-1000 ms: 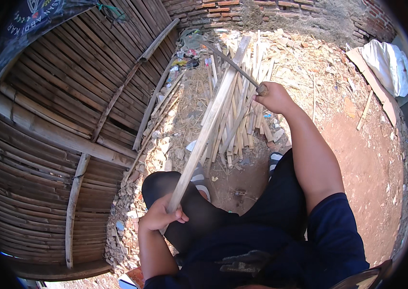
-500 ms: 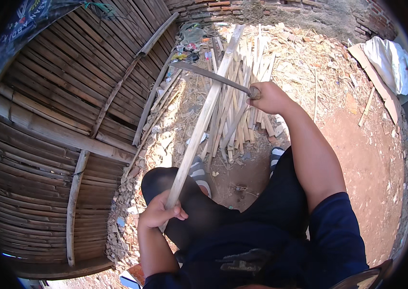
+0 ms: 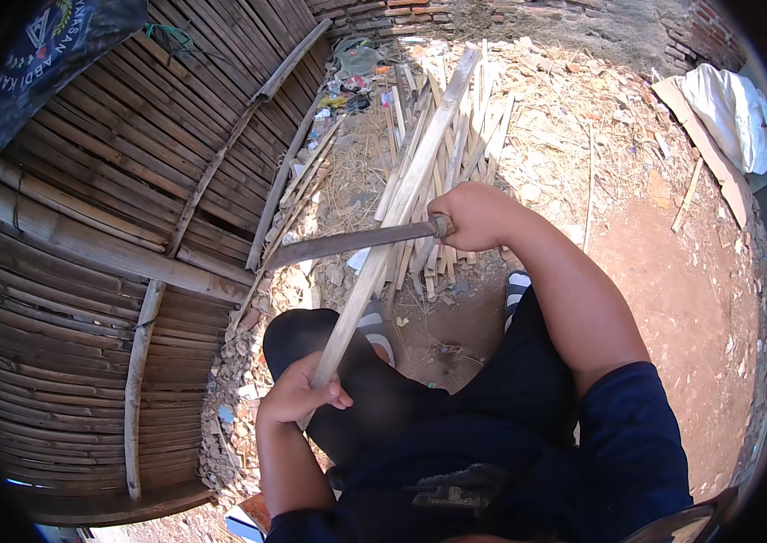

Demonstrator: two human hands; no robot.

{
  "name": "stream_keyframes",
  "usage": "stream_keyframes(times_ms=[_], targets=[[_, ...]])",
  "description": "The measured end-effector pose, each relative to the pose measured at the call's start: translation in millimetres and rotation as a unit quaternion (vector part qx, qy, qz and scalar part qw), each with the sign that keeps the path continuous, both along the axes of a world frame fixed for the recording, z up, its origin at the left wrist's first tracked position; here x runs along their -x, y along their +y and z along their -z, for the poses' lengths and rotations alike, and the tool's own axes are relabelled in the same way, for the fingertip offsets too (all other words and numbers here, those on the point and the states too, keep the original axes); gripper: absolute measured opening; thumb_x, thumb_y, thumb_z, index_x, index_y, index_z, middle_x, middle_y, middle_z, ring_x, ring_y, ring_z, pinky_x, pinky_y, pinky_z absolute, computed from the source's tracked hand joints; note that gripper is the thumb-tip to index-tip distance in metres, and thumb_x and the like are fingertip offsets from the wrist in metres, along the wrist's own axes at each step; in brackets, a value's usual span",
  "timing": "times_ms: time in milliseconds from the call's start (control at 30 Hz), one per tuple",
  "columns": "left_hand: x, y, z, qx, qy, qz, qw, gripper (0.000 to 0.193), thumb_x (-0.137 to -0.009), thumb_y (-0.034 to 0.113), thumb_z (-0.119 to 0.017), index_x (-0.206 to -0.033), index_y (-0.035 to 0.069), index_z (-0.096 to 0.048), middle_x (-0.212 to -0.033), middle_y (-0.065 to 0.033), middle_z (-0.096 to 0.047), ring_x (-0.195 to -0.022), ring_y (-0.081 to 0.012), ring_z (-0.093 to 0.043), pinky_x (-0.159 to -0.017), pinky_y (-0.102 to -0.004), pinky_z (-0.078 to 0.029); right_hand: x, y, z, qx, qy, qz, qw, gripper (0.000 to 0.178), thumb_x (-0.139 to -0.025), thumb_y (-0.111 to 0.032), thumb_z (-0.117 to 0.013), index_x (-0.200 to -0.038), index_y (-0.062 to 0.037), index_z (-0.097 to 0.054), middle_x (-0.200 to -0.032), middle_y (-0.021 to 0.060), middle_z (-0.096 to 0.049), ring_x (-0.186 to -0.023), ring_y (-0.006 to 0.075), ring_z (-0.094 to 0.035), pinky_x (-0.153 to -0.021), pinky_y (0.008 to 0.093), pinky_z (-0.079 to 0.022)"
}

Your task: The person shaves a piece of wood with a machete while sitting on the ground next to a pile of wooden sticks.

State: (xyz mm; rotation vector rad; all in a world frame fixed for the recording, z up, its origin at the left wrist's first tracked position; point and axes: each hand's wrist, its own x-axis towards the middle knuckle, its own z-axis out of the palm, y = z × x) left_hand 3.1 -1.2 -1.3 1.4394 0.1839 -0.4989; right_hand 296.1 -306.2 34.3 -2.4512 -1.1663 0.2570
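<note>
Your right hand (image 3: 474, 215) is clenched around the handle of a long dark blade (image 3: 356, 242), which lies nearly level and points left, its flat crossing a pale bamboo strip (image 3: 402, 204). Your left hand (image 3: 297, 394) grips the near end of that same strip just above your left knee, so the strip runs from your lap up and away toward the brick wall (image 3: 510, 14) at the far edge of the ground. Under the strip's far half lies a heap of split bamboo slats (image 3: 456, 145) on the dirt ground (image 3: 673, 271), scattered with shavings. A woven bamboo panel (image 3: 85, 226) fills the left side, and a white cloth (image 3: 728, 113) rests on a board at the far right.
</note>
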Motion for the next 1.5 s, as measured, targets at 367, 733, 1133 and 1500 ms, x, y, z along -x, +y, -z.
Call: stream_keyframes(times_ms=[367,733,1133,1500], targets=[[0,-6,-6,0.007,0.008,-0.016,1.000,0.057,-0.089,0.025,-0.080,-0.129,-0.005,-0.052,-0.089,-0.0077,-0.064,-0.087,-0.0251,-0.074,-0.074,-0.0349,-0.061,-7,-14,-6,0.018,0.009,0.060,0.998,0.042,-0.081,-0.031,-0.077,-0.114,-0.0061,-0.070,-0.102,0.0200,-0.073,-0.101,0.0389,-0.069,-0.089,0.0489,-0.054],[-3,-6,-8,-0.039,0.002,-0.006,0.999,0.053,-0.086,0.030,-0.084,-0.113,-0.003,-0.052,-0.084,-0.0074,-0.064,-0.085,-0.0263,-0.075,-0.074,-0.0369,-0.063,-70,-55,20,-0.121,0.067,0.264,0.955,0.041,-0.083,-0.034,-0.076,-0.108,-0.0027,-0.071,-0.099,0.0214,-0.072,-0.095,0.0379,-0.069,-0.085,0.0452,-0.054],[2,-5,-7,0.023,-0.013,-0.003,1.000,0.050,-0.086,0.027,-0.083,-0.115,-0.003,-0.056,-0.086,-0.0058,-0.064,-0.085,-0.0238,-0.074,-0.077,-0.0350,-0.062,31,0,-13,0.008,-0.079,-0.127,0.989,0.027,-0.080,-0.028,-0.077,-0.098,-0.0088,-0.072,-0.079,0.0198,-0.069,-0.082,0.0411,-0.068,-0.071,0.0506,-0.053],[0,-4,-8,0.019,-0.004,-0.015,1.000,0.054,-0.084,0.025,-0.085,-0.118,-0.005,-0.055,-0.087,-0.0062,-0.064,-0.087,-0.0249,-0.074,-0.077,-0.0353,-0.061,-38,-39,1,-0.092,0.013,0.189,0.978,0.034,-0.086,-0.031,-0.073,-0.106,-0.0041,-0.070,-0.094,0.0218,-0.071,-0.094,0.0395,-0.069,-0.085,0.0472,-0.054]])
